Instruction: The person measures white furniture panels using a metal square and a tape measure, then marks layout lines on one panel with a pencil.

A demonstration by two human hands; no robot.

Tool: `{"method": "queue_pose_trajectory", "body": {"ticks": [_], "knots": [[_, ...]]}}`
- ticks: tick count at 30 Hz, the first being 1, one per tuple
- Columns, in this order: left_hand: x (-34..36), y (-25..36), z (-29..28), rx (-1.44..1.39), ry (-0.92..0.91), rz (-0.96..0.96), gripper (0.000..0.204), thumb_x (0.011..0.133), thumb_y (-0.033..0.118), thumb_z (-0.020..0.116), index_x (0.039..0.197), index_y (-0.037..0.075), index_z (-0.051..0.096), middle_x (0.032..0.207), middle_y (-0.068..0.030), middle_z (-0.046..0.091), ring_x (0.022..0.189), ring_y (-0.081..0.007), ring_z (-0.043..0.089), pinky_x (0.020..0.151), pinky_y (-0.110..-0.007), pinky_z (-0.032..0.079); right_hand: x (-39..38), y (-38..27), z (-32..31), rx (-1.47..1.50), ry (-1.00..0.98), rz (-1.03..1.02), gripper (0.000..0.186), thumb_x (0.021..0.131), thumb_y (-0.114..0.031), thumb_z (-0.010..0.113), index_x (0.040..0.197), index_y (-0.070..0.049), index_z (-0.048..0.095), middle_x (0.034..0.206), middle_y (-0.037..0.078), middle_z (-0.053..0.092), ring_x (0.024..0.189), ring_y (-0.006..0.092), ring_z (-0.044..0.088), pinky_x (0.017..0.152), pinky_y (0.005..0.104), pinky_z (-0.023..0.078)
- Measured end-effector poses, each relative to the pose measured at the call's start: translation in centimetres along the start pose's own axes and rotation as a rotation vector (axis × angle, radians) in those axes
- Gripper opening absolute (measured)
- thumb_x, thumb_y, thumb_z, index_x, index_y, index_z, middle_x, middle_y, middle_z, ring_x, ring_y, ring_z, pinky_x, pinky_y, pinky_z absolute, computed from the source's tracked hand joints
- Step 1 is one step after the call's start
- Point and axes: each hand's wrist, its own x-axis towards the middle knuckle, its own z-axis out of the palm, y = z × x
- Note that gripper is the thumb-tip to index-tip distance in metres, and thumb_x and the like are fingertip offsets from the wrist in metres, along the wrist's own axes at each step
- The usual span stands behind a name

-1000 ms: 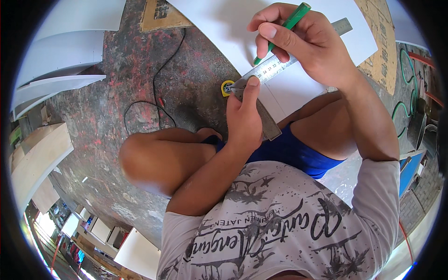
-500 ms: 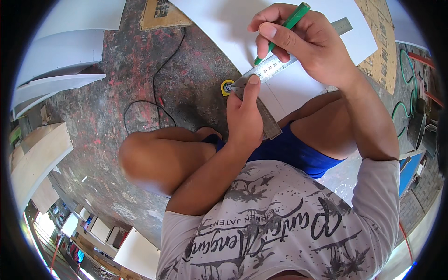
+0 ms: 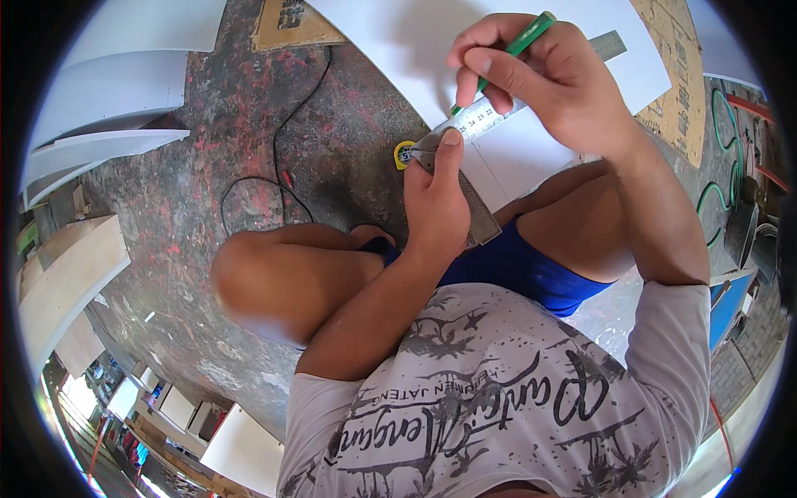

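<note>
My left hand [image 3: 436, 203] grips the metal square [image 3: 483, 120] near its corner, thumb on top of the blade, which lies across a white board [image 3: 519, 174]; the square's short arm angles down toward my lap. My right hand [image 3: 540, 83] holds a green pencil [image 3: 527, 33] over the square, its tip at the blade's upper edge. A yellow tape measure [image 3: 402, 158] sits just left of the square's corner, at the board's edge.
Cardboard [image 3: 672, 124] shows beside and behind the board. A black cable [image 3: 278, 133] loops on the stained floor [image 3: 174, 232]. White and wooden panels [image 3: 108, 141] stand at left. A green hose [image 3: 718, 116] lies at right. My legs are folded under the board's near side.
Compared with the earlier frames, my right hand and the pencil have shifted slightly downward over the blade. My left hand's grip on the square looks much the same.
</note>
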Motion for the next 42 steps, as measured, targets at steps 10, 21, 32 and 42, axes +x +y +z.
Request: {"method": "queue_pose_trajectory", "body": {"ticks": [10,21,32,42], "knots": [[0.3,-0.4,-0.4,0.008,-0.03,0.015,0.038,0.103,0.033,0.062,0.122,-0.001,0.063,0.111,-0.0094,0.068,0.097,-0.0188,0.067,0.084,-0.033,0.053,-0.2,-0.1,0.0,-0.044,0.003,-0.031,0.023,0.108,-0.015,0.058,0.112,0.005,0.069,0.09,0.008,0.074,0.069,0.009,0.057,0.065,0.0241,0.048],[0.4,-0.6,-0.4,0.011,-0.032,0.029,0.035,0.105,0.031,0.06,0.122,0.0,0.063,0.112,-0.0091,0.068,0.098,-0.0186,0.067,0.085,-0.034,0.053,-0.4,0.0,0.5,-0.025,-0.022,-0.037,0.021,0.108,-0.011,0.057,0.115,0.005,0.068,0.091,0.008,0.074,0.07,0.009,0.06,0.067,0.0241,0.05],[0.2,-0.5,-0.2,-0.031,-0.017,0.028,0.036,0.103,0.03,0.063,0.121,-0.001,0.063,0.11,-0.0102,0.068,0.096,-0.0206,0.068,0.082,-0.035,0.054,-0.6,-0.2,0.7,-0.07,0.005,-0.047,0.02,0.107,-0.01,0.057,0.112,0.005,0.069,0.089,0.007,0.074,0.069,0.0087,0.06,0.064,0.0235,0.049],[0.1,-0.5,-0.3,-0.01,-0.047,0.038,0.039,0.102,0.032,0.064,0.122,-0.002,0.062,0.109,-0.0107,0.068,0.095,-0.0204,0.068,0.081,-0.034,0.054,-0.7,-0.1,0.6,-0.054,-0.029,-0.09,0.02,0.107,-0.009,0.057,0.111,0.005,0.07,0.09,0.007,0.074,0.069,0.0088,0.06,0.064,0.0233,0.049]]}}
